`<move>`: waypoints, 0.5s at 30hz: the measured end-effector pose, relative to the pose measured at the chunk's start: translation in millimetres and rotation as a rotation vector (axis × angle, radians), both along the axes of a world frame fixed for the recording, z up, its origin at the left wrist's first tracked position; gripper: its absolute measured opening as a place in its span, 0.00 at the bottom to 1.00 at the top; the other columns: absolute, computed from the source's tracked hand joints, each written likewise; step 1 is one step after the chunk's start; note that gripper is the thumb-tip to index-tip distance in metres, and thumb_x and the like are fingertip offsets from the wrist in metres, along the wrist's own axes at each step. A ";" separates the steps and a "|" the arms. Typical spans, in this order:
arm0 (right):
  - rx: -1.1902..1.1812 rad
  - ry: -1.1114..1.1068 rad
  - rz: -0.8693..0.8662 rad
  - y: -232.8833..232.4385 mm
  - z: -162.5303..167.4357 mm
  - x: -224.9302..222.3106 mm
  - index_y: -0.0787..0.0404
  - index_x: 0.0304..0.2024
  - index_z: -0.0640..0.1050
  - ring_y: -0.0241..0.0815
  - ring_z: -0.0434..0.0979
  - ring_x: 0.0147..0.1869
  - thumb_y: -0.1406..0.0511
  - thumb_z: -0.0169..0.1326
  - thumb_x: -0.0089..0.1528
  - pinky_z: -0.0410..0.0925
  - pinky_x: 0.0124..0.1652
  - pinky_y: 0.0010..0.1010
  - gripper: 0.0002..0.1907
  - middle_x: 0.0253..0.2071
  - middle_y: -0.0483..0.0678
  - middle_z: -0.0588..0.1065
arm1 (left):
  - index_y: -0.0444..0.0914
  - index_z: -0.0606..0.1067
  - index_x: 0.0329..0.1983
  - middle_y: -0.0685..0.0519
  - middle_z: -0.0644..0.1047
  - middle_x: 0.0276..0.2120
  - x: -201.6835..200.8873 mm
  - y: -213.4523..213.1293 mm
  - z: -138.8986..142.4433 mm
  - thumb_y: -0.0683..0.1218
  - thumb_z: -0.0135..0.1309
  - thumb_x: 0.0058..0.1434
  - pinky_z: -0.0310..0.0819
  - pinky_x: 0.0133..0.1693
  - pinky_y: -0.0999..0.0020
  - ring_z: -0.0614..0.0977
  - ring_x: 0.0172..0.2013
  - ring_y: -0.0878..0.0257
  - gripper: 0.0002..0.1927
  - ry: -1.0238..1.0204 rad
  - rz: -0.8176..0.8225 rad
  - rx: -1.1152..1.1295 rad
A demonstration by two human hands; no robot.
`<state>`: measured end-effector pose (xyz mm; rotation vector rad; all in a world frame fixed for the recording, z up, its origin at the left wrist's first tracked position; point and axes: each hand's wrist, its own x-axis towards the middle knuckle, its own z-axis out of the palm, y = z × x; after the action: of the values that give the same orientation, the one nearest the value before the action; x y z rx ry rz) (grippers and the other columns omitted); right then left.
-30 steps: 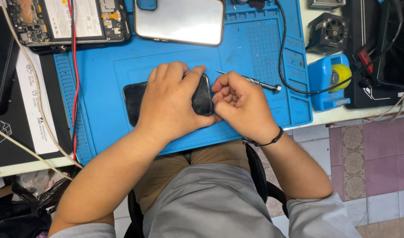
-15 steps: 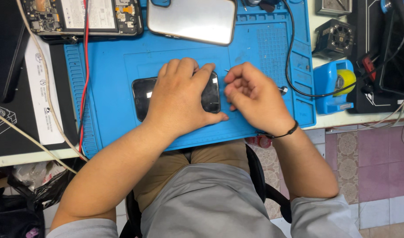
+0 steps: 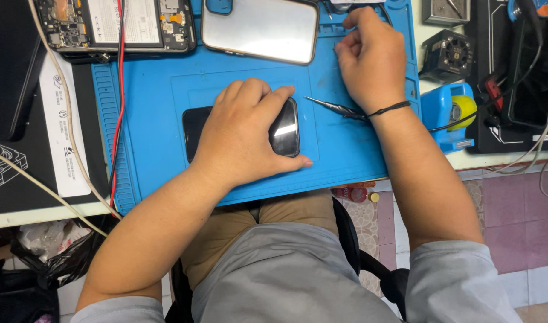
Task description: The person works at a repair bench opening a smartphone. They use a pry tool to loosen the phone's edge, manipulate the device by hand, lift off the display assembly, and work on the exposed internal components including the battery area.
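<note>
Pink and white floor tiles show past the near edge of a cluttered white tabletop, seen from the head camera looking straight down. Most of the work area is covered by a blue silicone mat with ridged edges.

On the middle of the mat lies a dark phone, long side running left to right. The left hand is laid flat over it, palm down, fingers spread across the glass and thumb stretched along the mat just below the phone's right end. Its grip is loose: it presses rather than clasps, and both ends of the phone stick out from under it.

The right hand is up at the far right corner of the mat, well apart from the phone, fingers curled inward. Whether its grip closes on anything cannot be told, since the fingertips are turned away. A black band circles that wrist. Just below the wrist a thin metal tool rests on the mat, untouched, its point toward the phone.

Farther back a second phone with a silvery back lies on the mat, and left of it an opened phone shows its circuit board and battery, with a red wire running down past it. A blue tape dispenser with a yellow roll sits right of the mat.
</note>
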<state>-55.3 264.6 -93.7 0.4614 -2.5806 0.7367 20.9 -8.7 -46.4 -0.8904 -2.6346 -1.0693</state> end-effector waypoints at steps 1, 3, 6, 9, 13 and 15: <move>-0.031 -0.002 0.005 6.1 -1.0 -2.0 0.63 0.48 0.74 0.42 0.82 0.39 0.76 0.59 0.65 0.74 0.40 0.33 0.11 0.37 0.48 0.79 | 0.36 0.76 0.58 0.47 0.71 0.42 0.1 0.5 -0.1 0.65 0.76 0.35 0.68 0.51 0.53 0.73 0.46 0.49 0.50 -0.002 -0.007 0.001; -0.199 -0.108 -0.019 16.2 -0.9 -6.5 0.63 0.49 0.74 0.37 0.83 0.41 0.75 0.57 0.68 0.76 0.40 0.30 0.08 0.39 0.46 0.79 | 0.36 0.75 0.59 0.48 0.71 0.42 -0.4 1.0 -0.3 0.64 0.76 0.34 0.68 0.51 0.53 0.73 0.46 0.49 0.50 -0.007 -0.016 -0.007; -0.500 -0.318 -0.072 24.4 8.8 -5.5 0.63 0.51 0.74 0.31 0.80 0.41 0.71 0.55 0.71 0.76 0.38 0.26 0.07 0.40 0.44 0.79 | 0.36 0.75 0.58 0.47 0.72 0.42 -0.5 2.2 2.1 0.62 0.76 0.34 0.68 0.51 0.53 0.73 0.46 0.49 0.49 -0.018 -0.021 -0.018; -0.626 -0.348 -0.070 19.7 27.8 21.1 0.65 0.51 0.74 0.31 0.79 0.40 0.70 0.57 0.71 0.75 0.37 0.25 0.08 0.40 0.45 0.77 | 0.36 0.75 0.58 0.47 0.72 0.43 -0.7 3.2 5.7 0.61 0.76 0.35 0.69 0.51 0.53 0.73 0.47 0.48 0.47 0.007 -0.006 0.006; -0.695 -0.644 0.082 -23.7 37.5 91.8 0.64 0.52 0.75 0.32 0.80 0.38 0.65 0.59 0.66 0.76 0.35 0.25 0.14 0.38 0.44 0.76 | 0.36 0.75 0.58 0.46 0.72 0.46 2.6 9.4 11.8 0.58 0.77 0.40 0.69 0.53 0.53 0.74 0.49 0.47 0.44 0.064 0.049 0.073; -0.835 -0.735 0.285 -50.1 41.1 114.6 0.64 0.55 0.74 0.31 0.79 0.43 0.65 0.59 0.66 0.75 0.42 0.25 0.16 0.42 0.44 0.77 | 0.36 0.75 0.60 0.46 0.72 0.47 2.6 20.9 18.1 0.56 0.77 0.43 0.70 0.53 0.54 0.74 0.50 0.47 0.42 0.107 0.077 0.100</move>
<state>59.3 214.5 -52.6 0.3064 -2.4620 2.2927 23.5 12.2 -28.3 -0.7964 -2.4834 -1.0924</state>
